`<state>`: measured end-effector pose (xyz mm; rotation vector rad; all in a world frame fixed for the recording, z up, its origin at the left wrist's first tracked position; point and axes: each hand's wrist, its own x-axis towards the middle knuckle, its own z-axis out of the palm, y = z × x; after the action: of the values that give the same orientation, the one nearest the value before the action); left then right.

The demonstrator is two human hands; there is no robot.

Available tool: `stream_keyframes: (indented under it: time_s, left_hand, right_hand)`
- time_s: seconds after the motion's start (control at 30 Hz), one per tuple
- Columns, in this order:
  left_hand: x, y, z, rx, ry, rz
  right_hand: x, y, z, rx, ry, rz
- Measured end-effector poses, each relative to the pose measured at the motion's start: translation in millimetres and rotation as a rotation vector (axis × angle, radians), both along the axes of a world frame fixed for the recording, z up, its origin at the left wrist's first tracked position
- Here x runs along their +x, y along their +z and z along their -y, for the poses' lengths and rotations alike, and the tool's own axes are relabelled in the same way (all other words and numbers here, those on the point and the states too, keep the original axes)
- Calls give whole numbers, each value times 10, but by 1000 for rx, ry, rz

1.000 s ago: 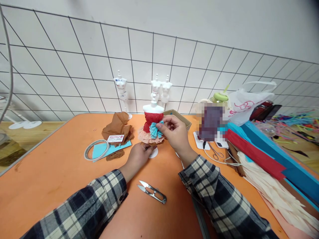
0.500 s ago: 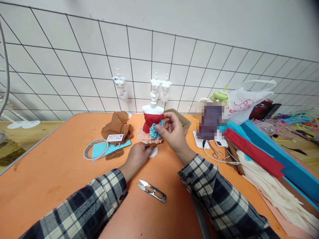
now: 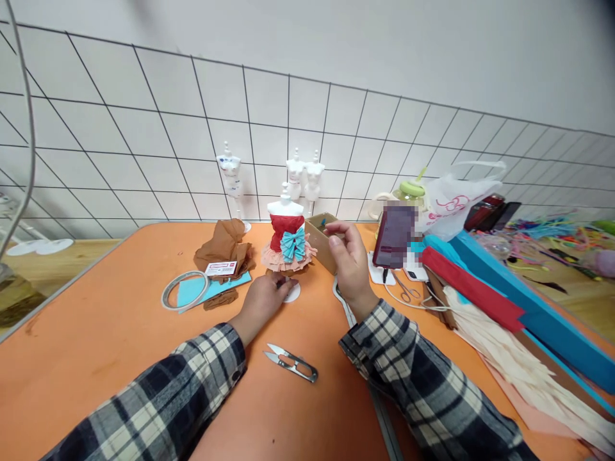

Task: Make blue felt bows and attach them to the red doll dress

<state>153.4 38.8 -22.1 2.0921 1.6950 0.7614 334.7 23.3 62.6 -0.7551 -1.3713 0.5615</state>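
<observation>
A miniature white dress form stands upright in the middle of the table. It wears a red bodice and a ruffled peach skirt, with a pleated light-blue bow on its front. My left hand is closed at the form's stand, just under the skirt and beside the round white base. To the right, my right hand is clear of the dress, next to a small cardboard box. Its fingers are loosely curled, with thumb and index apart, and nothing shows between them.
Thread snips lie in front of my hands. Brown fabric and a tape roll are on the left. Rightward are a propped phone, small scissors and strips of red fabric. Bare dress forms stand behind.
My right hand has let go of the blue bow and moved right, to the cardboard box. The whole bow now shows. My left hand keeps its place at the stand.
</observation>
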Motion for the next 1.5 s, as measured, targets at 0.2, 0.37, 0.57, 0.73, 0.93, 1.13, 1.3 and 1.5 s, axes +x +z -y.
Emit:
stream_keyframes:
  time_s: [0.2, 0.37, 0.57, 0.73, 0.93, 1.13, 1.3, 1.5]
  left_hand:
    - [-12, -7, 15, 50, 0, 0]
    - [-37, 57, 74, 86, -29, -20]
    - [-107, 110, 168, 138, -52, -58]
    - [-410, 140, 292, 176, -6, -28]
    - [-1299, 264, 440, 409, 107, -191]
    - [-1876, 398, 576, 510, 84, -387]
    - [-1378, 281, 510, 494, -305, -455]
    - [-715, 128, 269, 375, -66, -440]
  right_hand:
    - [85, -128, 283, -81, -129, 310]
    - [49, -480, 555, -66, -92, 696]
    - [-6, -673, 745, -13, 213, 1169]
    - [-18, -684, 712, -96, 289, 1193]
    - [51, -739, 648, -229, 225, 1089]
    - [66, -739, 674, -185, 158, 1106]
    - [9, -730, 685, -177, 144, 1075]
    - [15, -759, 680, -244, 204, 994]
